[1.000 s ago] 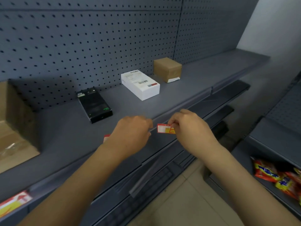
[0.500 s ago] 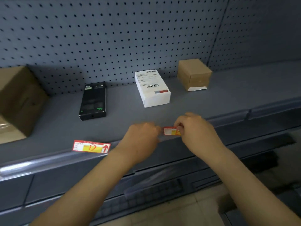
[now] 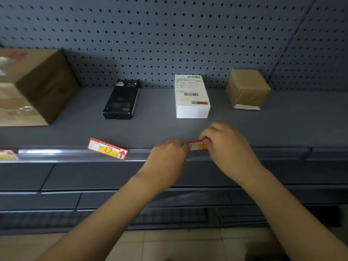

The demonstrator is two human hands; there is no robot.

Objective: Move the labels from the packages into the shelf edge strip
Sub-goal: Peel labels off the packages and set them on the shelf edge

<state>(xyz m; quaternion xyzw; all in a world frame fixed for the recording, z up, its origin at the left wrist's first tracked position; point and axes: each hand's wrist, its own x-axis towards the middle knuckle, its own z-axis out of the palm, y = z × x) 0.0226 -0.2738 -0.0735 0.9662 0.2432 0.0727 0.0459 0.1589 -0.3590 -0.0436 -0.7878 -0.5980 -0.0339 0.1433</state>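
A small red and yellow price label (image 3: 195, 145) is pinched between my left hand (image 3: 167, 159) and my right hand (image 3: 226, 146), right at the clear shelf edge strip (image 3: 75, 155). Each hand holds one end of it; only its middle shows. A second red and yellow label (image 3: 107, 148) with an arrow lies tilted across the strip further left. A third label (image 3: 7, 155) sits in the strip at the far left edge. On the shelf behind stand a black box (image 3: 122, 99), a white box (image 3: 191, 97) and a small brown box (image 3: 247, 89).
A large cardboard box (image 3: 33, 85) fills the shelf's left end. Grey pegboard (image 3: 169, 34) backs the shelf. Lower grey shelves (image 3: 113, 185) jut out beneath my forearms, with tiled floor (image 3: 178, 245) below.
The view has swung left and squared up to the shelf, bringing the large cardboard box and the far-left label into sight. Both hands keep hold of the small label at the strip.
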